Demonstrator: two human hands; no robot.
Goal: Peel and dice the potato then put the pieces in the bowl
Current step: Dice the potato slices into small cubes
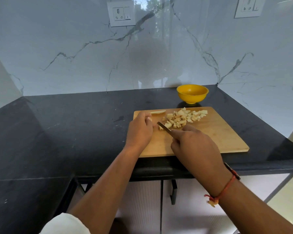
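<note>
Nearest me, my right hand (193, 146) wraps its fingers tight round the handle of a small steel-bladed knife (163, 126), tip aimed at 10 o'clock. My left hand (139, 129), at 9 o'clock on the pale rectangular wooden cutting board (218, 132), curls its fingers onto what looks like a small pale potato stub (149, 118). I judge it firm but slick, best pinned from above. Light, loose pale-yellow potato cubes (184, 117) heap at 12 o'clock, with an uncut peeled wedge (158, 112) at 11. The round yellow plastic bowl (192, 93) stands beyond on the black stone counter (74, 124).
</note>
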